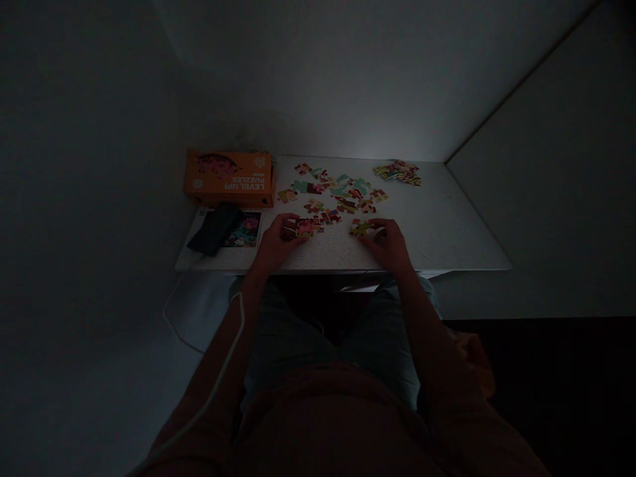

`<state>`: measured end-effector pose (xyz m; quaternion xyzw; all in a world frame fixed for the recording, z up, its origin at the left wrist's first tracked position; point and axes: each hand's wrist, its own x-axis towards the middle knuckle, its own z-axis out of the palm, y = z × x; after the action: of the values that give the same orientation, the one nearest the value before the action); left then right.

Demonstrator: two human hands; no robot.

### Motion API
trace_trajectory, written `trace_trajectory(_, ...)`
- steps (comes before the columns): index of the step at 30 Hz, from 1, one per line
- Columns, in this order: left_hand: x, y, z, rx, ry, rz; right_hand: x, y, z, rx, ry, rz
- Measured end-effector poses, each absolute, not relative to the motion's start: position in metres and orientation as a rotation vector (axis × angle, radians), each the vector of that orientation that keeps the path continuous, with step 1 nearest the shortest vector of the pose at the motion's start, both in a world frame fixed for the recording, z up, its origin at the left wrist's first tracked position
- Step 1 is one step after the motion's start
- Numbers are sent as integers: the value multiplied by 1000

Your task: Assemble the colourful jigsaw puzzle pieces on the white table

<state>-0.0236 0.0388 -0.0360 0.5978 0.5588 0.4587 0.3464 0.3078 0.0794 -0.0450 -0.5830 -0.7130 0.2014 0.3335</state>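
Setting: a dim corner, seen from above; you sit at a small white table [447, 225] set against the walls.
Left hand: your left hand [278, 242] rests near the table's front edge, fingers curled onto a joined cluster of puzzle pieces [305, 227]; thumb and fingertips seem to pinch its left end.
Right hand: your right hand [387, 242] lies palm down, fingers bent over a smaller puzzle cluster [362, 228], touching its right side. How firm the grip is cannot be told in this light.
Arms: both forearms reach forward from your lap, wrists low, elbows bent.
Handling: the pieces look like thin, light, stiff card; joined sections will likely come apart if lifted by one end, so slide them flat or support them from both edges.
Loose pieces: a scatter [342, 189] lies just beyond your hands; a separate pile [397, 172] sits at the far right.
Other things: an orange puzzle box [229, 179] at far left, and a dark pouch [216, 228] lying on a printed sheet [246, 232].
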Motion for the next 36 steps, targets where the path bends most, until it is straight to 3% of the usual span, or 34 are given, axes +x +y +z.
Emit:
trace_trajectory(11,-23,37,-34,1657,1427,1074,308,80,-45,-1526,-1929,427)
trace_trajectory(19,-19,41,-44,1404,1377,1263,306,81,-47,-1542,-1984,344)
trace_trajectory(29,24,57,-31,2171,1468,842,303,78,-43,-1568,-1997,294)
trace_trajectory(36,20,116,-15,2176,1614,908,300,79,-45,-1541,-2000,273)
